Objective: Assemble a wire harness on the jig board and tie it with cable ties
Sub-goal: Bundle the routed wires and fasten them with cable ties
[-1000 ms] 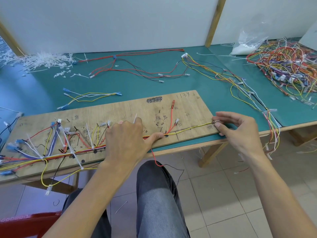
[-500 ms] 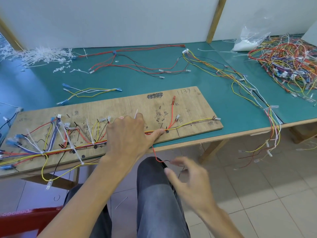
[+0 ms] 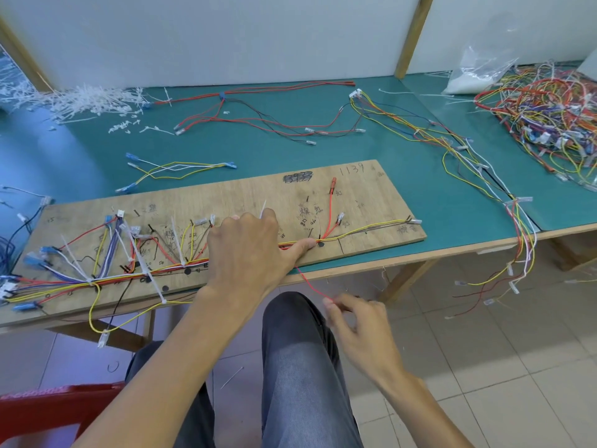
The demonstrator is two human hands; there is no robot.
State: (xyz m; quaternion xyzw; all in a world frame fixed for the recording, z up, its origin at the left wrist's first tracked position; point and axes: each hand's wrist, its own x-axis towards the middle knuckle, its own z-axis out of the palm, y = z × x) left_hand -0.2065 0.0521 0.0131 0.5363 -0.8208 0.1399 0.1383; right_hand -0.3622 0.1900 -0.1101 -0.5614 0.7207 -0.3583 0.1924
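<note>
Two hands, left hand (image 3: 245, 253) curled on wire bundle (image 3: 155, 273) atop jig board (image 3: 371, 195), right hand (image 3: 361, 328) pinching red wire (image 3: 310, 286) below it

Light was bright, diffuse and even. A pale bluish sheen lay on the teal-topped wooden desk (image 3: 48, 163) at far left. Shadows were faint and soft-edged, seen only under the left hand (image 3: 245, 250) on the long plywood jig board (image 3: 371, 195). Wide-angle distortion bowed the desk's front edge. The right hand (image 3: 358, 324) was slightly motion-blurred, and the frame corners were soft.

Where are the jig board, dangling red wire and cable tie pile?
jig board (image 3: 381, 202): head view, bare right end.
red wire (image 3: 307, 282): head view, hanging slack stretch.
cable tie pile (image 3: 90, 100): head view, heap's middle.
</note>
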